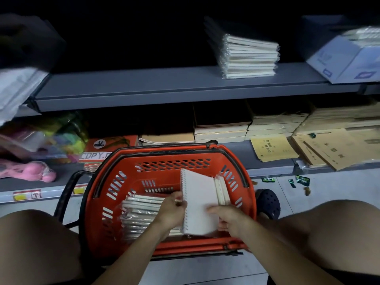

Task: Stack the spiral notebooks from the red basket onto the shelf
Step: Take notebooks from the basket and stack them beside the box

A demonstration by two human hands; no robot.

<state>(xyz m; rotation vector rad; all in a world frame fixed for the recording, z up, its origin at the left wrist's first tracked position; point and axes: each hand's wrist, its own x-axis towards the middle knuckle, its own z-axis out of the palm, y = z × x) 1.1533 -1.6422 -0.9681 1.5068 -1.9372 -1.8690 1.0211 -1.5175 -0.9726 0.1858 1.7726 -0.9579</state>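
You are crouched over a red basket [236, 246] that sits on the floor between your bare knees, in front of a grey shelf [164, 87]. Your left hand [171, 211] curls its fingers around the coil edge of a small bunch of white spiral notebooks [200, 202], thumb on the top cover, gripping it. Your right hand [230, 220] grips the same bunch from the opposite, lower right side, thumb lying across the cover and fingers tucked underneath. The bunch is tilted and raised above the inside of the basket, with a few more notebook edges fanned out behind its right side. Lower in the basket, to the left, lies a pile of wrapped notebooks [139, 214] against the wall. Up on the shelf, right of centre, a neat stack of wrapped notebooks [249, 57] already rests flat. To its far right stands a pale blue box [347, 62]. The lower shelf holds tan exercise books [274, 148], and an orange pack of copy paper [98, 155] sits just behind the basket, near a pink toy [30, 171]
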